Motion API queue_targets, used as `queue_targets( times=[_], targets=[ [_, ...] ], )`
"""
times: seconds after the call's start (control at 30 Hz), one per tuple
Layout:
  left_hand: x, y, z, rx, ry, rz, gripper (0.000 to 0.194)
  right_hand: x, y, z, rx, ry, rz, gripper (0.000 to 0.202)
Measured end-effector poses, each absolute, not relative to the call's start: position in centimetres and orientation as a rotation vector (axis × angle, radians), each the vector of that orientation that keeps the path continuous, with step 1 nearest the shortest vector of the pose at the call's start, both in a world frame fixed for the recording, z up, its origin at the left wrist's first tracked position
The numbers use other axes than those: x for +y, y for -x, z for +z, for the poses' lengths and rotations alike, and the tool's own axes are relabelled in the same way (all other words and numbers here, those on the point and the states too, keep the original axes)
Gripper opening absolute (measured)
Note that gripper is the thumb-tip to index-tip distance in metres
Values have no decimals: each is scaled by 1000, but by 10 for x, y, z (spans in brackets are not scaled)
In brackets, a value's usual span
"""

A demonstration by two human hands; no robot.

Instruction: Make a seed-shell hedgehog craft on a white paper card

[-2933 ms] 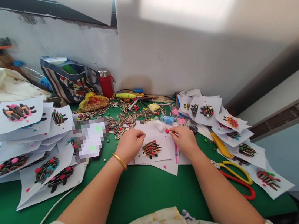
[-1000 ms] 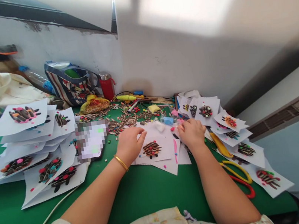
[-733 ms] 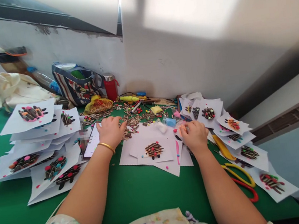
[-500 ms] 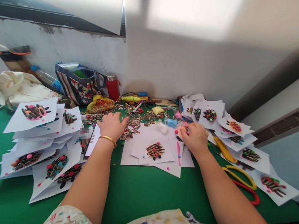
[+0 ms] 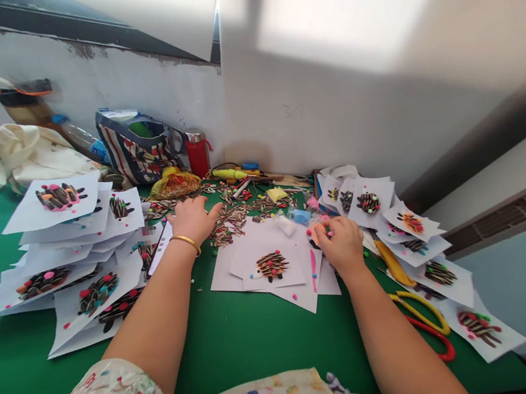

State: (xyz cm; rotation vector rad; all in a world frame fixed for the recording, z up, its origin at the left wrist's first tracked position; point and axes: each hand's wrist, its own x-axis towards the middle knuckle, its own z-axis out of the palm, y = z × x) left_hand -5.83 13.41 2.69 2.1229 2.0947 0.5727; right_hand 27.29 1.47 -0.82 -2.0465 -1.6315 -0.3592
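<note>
My left hand (image 5: 193, 220) lies open with its fingers spread, at the near edge of the scattered striped sunflower seeds (image 5: 229, 220). Beside its wrist is a phone (image 5: 158, 251), partly hidden by the forearm. At the right end of the white papers, my right hand (image 5: 341, 241) has its thumb and fingers closed on a small lump of orange modelling clay (image 5: 319, 233). Before me lies a card with a seed hedgehog (image 5: 272, 265), dotted with red and blue clay. A pink plastic clay knife (image 5: 313, 268) rests on the papers to its right.
Stacks of seed-picture cards stand at left (image 5: 74, 258) and right (image 5: 440, 272). Yellow and red-handled scissors (image 5: 422, 315) and a yellow cutter (image 5: 394, 263) lie by my right forearm. Behind the seeds are a red flask (image 5: 198, 154), a patterned bag (image 5: 141, 146) and a yellow glue gun (image 5: 234, 173).
My left hand has shifted very slightly left. My right hand stays at the orange clay, its fingers turned a little. The papers and cards lie as before.
</note>
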Motion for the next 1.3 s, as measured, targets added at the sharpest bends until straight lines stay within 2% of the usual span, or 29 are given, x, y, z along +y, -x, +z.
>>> queue_targets(
  times=[0.13,0.23,0.33,0.5,0.63,0.8,1.1,1.3],
  targets=[
    [112,38,43,1981,-2262,651,54,13,-270,-6,-1653,1902,-313,22],
    [81,15,50,1604,-2412,771,44,7,-259,-3,-1743,1673,-184,17],
    [46,-3,48,1310,-2417,876,36,-2,-238,2,-1828,1469,-88,18],
    [14,-13,33,1174,-2229,902,29,-15,-204,7,-2038,1204,-15,15],
    [16,-12,27,1167,-2171,874,23,-18,-196,7,-2083,1211,23,15],
    [25,-5,25,1242,-2306,919,26,-14,-200,6,-2032,1248,26,10],
    [51,26,25,1796,-2394,761,36,-9,-206,0,-1981,1295,97,11],
    [61,36,20,1966,-2294,683,38,-8,-207,-3,-1963,1327,118,9]
  ],
)
